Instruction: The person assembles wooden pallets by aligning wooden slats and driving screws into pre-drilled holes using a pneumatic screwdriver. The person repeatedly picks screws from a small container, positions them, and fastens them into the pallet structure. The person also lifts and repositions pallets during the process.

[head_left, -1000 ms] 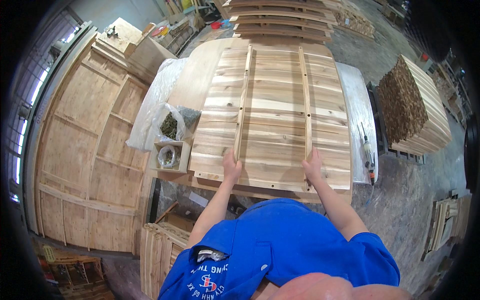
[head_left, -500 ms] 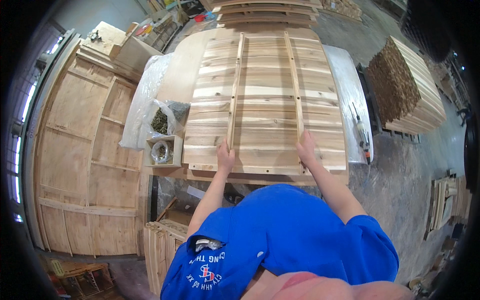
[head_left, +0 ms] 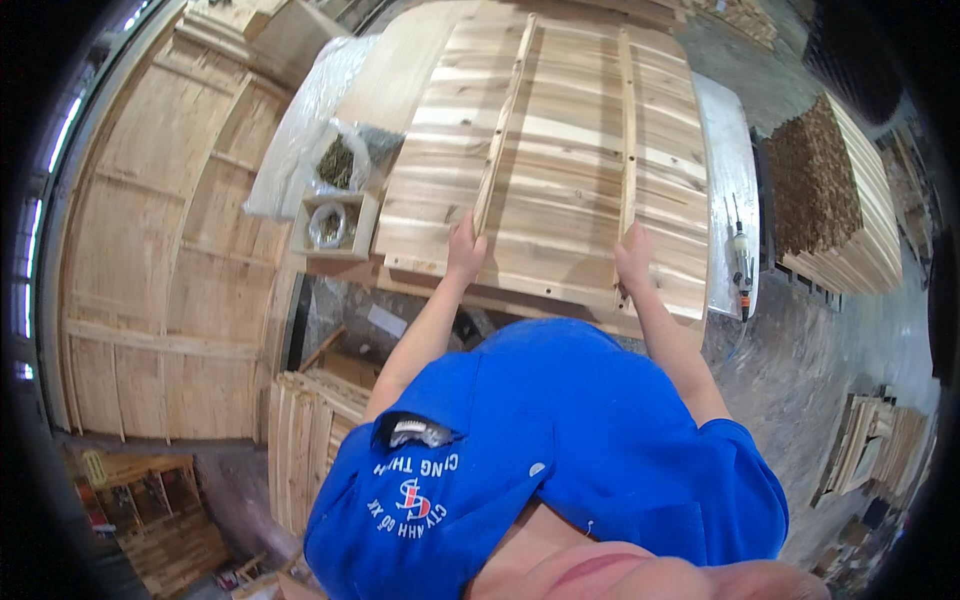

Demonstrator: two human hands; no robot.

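A wide slatted wooden panel point(head_left: 570, 130) lies flat before me, its boards running crosswise. Two narrow wooden battens rest on it lengthwise, with dark holes along them. My left hand point(head_left: 466, 252) is closed round the near end of the left batten point(head_left: 505, 115). On the right batten point(head_left: 628, 135), my right hand point(head_left: 633, 260) grips close to the near end, fingers curled over it. A third strip point(head_left: 520, 284) with holes runs along the panel's near edge, between my forearms.
Left of the panel are a clear bag of small metal fasteners point(head_left: 337, 165) and an open wooden box point(head_left: 362, 222) holding another bag. A power screwdriver point(head_left: 740, 262) lies on the wrapped surface at right. Beyond it stands a stack of boards point(head_left: 815, 190); a large framed plywood panel point(head_left: 130, 260) is far left.
The view has tilted and shifted, so the panel appears higher and turned slightly. Both hands keep their hold on the near ends of the battens.
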